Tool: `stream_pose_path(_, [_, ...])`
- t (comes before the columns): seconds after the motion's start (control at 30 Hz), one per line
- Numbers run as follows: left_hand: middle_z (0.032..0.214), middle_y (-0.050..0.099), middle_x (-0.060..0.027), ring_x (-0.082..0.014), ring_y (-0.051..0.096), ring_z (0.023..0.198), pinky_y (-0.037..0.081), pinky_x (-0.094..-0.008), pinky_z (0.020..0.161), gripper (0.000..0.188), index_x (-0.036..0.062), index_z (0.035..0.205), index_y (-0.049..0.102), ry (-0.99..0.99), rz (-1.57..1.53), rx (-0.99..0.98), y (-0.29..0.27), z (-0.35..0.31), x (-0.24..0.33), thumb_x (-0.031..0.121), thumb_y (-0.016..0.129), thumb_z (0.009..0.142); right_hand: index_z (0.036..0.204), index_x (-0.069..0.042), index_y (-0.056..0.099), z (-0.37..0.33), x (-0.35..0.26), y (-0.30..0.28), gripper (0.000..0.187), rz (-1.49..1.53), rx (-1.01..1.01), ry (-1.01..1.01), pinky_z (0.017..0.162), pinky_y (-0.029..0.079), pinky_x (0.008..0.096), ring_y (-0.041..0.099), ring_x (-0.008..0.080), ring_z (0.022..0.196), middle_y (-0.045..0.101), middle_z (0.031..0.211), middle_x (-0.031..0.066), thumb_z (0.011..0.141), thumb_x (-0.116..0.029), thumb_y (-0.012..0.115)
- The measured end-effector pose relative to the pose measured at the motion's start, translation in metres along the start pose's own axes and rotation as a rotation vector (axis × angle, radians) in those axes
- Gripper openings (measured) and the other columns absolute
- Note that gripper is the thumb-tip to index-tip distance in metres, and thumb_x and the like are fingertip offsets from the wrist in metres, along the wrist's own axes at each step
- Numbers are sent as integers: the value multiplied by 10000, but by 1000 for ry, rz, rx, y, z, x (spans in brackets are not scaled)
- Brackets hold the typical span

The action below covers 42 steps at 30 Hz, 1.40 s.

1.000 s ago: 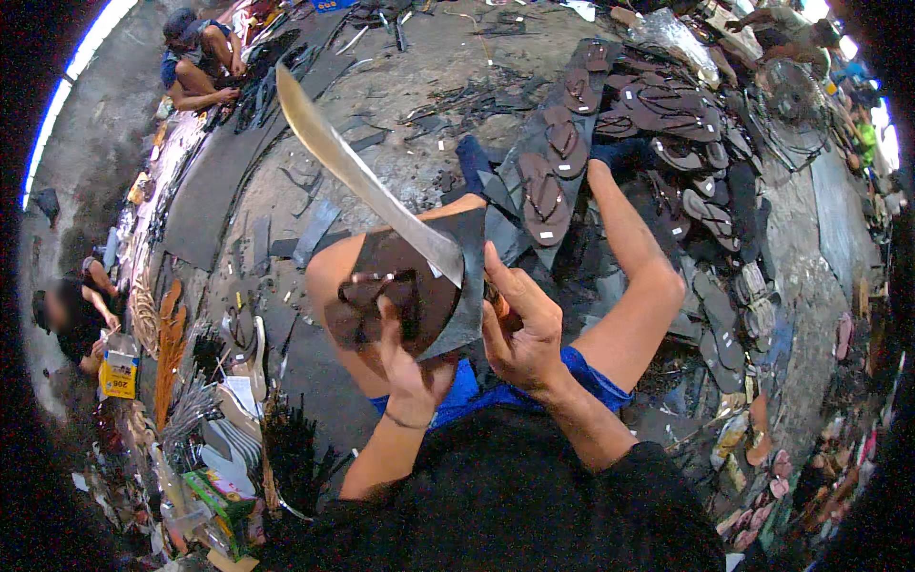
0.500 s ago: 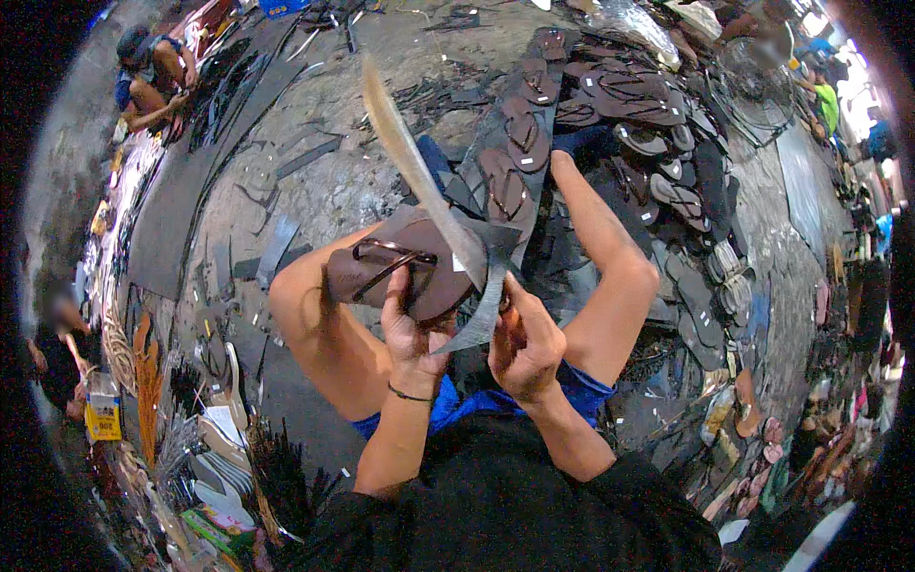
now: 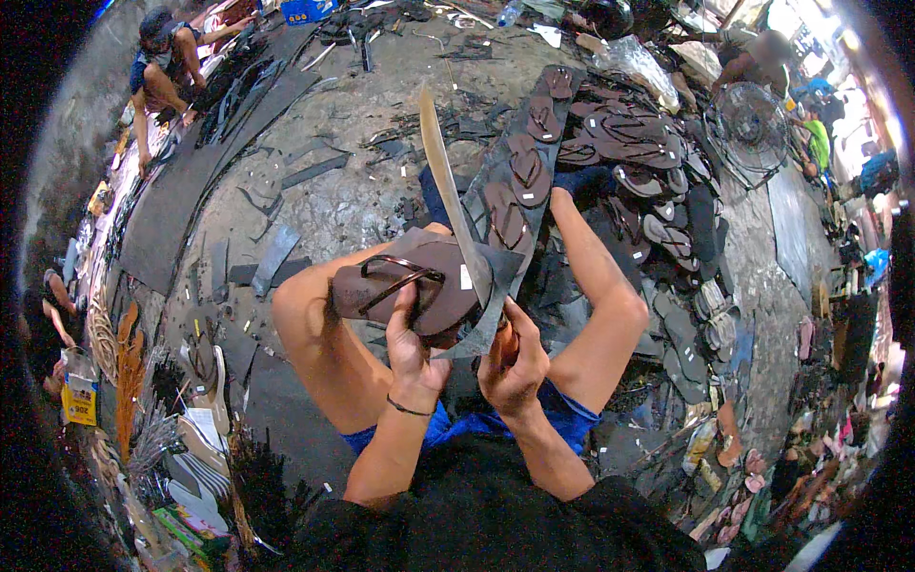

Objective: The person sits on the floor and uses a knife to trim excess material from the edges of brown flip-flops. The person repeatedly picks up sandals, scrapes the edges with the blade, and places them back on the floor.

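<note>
My left hand (image 3: 415, 357) grips a dark brown flip-flop (image 3: 453, 305) from below, thumb up near its shiny strap. The sole lies flat, toe end toward the right, with a small white label on it. In my right hand (image 3: 515, 372) is a long curved knife (image 3: 448, 181), its handle mostly hidden by closed fingers. The blade rises away from me and crosses the sole's right edge. A grey strip of sheet material (image 3: 484, 326) hangs at that edge, beside my right fingers, joined to a dark flap beyond the blade.
Several brown flip-flops (image 3: 526, 170) lie on a dark strip ahead, with a larger pile (image 3: 624, 138) to the right. Black offcuts (image 3: 315, 170) litter the floor. A fan (image 3: 748, 124) stands far right. Another person (image 3: 167, 71) crouches far left. My bare knees flank the work.
The knife has turned more upright, its tip shifting right, and its blade has moved along the sole's edge. The grey strip shows less. The view has shifted slightly.
</note>
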<state>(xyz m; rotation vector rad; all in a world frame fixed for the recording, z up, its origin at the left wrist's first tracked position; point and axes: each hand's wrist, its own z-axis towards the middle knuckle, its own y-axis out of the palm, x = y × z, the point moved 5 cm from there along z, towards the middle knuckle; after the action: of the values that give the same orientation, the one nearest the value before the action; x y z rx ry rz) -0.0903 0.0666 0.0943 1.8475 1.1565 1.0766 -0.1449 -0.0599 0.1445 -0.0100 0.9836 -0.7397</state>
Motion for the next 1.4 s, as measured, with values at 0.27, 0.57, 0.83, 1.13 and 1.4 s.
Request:
stream_pose_path(0.27, [1188, 604, -126, -315, 588, 1073, 479, -470, 952, 362, 69, 1192, 552, 44, 26, 61, -5, 2, 3, 310, 575, 922, 1178, 52, 560, -1, 0, 1, 365, 34, -47, -2, 688, 541, 344, 665, 310, 801, 647, 977, 212, 846, -87, 620])
stream_pose_path(0.57, [1157, 622, -116, -311, 610, 1036, 496, -457, 929, 320, 71, 1146, 584, 75, -4, -47, -1, 3, 4, 284, 602, 908, 1178, 27, 567, 1, -1, 2, 373, 10, -18, -41, 695, 539, 347, 665, 306, 834, 644, 986, 209, 815, -38, 620])
stream_pose_path(0.83, [1137, 646, -89, -242, 651, 994, 561, -374, 852, 282, 75, 1126, 600, 90, -117, -74, 24, 12, 29, 260, 600, 912, 1126, 8, 595, -23, 10, 2, 339, -97, -63, 26, 619, 536, 349, 647, 276, 720, 649, 876, 146, 821, -106, 689])
stream_pose_path(1.13, [1230, 577, -96, -263, 566, 1110, 478, -438, 963, 360, 49, 1226, 528, 36, 124, 100, -27, -26, -1, 191, 600, 903, 1029, -5, 624, 19, 15, -19, 210, -88, -215, 202, 527, 469, 311, 588, 234, 566, 604, 689, 132, 885, -158, 627])
stream_pose_path(1.4, [1061, 647, -74, -218, 615, 983, 508, -396, 890, 275, 62, 1140, 595, -204, 237, -82, -50, -14, -6, 226, 576, 920, 938, -48, 624, 8, 30, -26, 280, 617, -371, 915, 480, 427, 226, 514, 51, 523, 586, 692, -30, 819, -270, 746])
